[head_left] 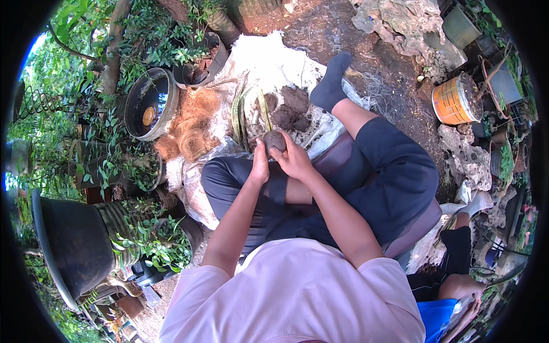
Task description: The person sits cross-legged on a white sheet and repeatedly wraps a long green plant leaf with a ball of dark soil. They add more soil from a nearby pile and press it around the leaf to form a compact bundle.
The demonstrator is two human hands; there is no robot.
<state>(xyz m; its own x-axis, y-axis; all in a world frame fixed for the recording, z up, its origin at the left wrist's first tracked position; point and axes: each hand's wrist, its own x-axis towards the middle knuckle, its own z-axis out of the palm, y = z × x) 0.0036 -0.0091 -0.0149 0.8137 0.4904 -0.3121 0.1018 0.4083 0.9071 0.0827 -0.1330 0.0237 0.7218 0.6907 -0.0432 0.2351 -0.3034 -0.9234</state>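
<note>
A rounded brown lump of soil (pixel 274 140) sits between my two hands above my crossed legs. My left hand (pixel 261 163) presses its near left side, fingers pointing up. My right hand (pixel 294 158) wraps round its right side, thumb across the front. A long green leaf with pale edges (pixel 263 108) rises just beyond the lump; whether it grows out of it I cannot tell. More such leaves (pixel 237 114) lie to the left. Past my hands, a heap of dark wet soil (pixel 291 108) rests on a white plastic sheet (pixel 260 54).
Brown coconut-like fibre (pixel 194 123) lies left of the sheet, beside a black basin (pixel 164 103). Large pots (pixel 74 246) and plants crowd the left. An orange-and-white bucket (pixel 454 100) and pitted rocks (pixel 403 28) stand right. Another person's leg (pixel 457 251) shows at lower right.
</note>
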